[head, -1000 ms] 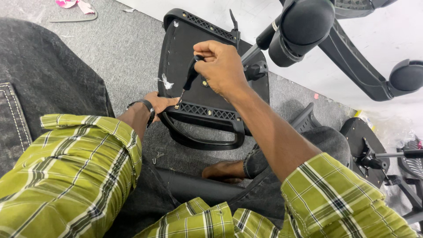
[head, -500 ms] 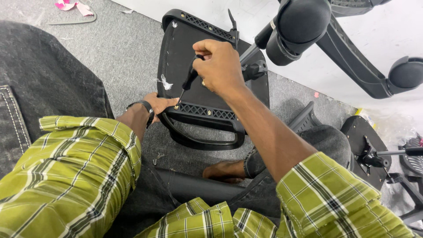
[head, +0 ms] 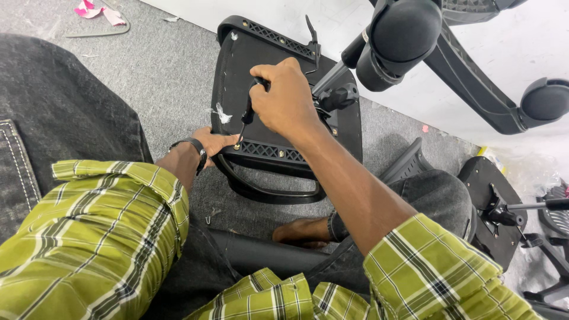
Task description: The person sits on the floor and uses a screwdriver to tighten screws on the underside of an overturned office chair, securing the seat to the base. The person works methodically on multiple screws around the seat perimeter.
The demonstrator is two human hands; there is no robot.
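An upturned black office chair seat (head: 231, 77) lies on the grey carpet in front of me. My right hand (head: 284, 98) is closed around the black handle of a screwdriver (head: 246, 112), whose tip points down at the seat's near edge bracket (head: 264, 151). My left hand (head: 213, 142) grips that near edge beside the screwdriver tip, a dark band on its wrist. A black armrest loop (head: 267, 192) curves below the bracket. The chair's mechanism and lever (head: 335, 98) sit just right of my right hand.
A five-star chair base with castor wheels (head: 403, 35) hangs over the seat at the top right. Another seat plate with a lever (head: 495, 216) lies at the right. My bare foot (head: 302, 231) and a black tube (head: 261, 255) are near me. Pink scraps (head: 95, 10) lie top left.
My right hand has shifted slightly with the screwdriver, staying at the seat's near edge. The left hand has kept its hold on the edge.
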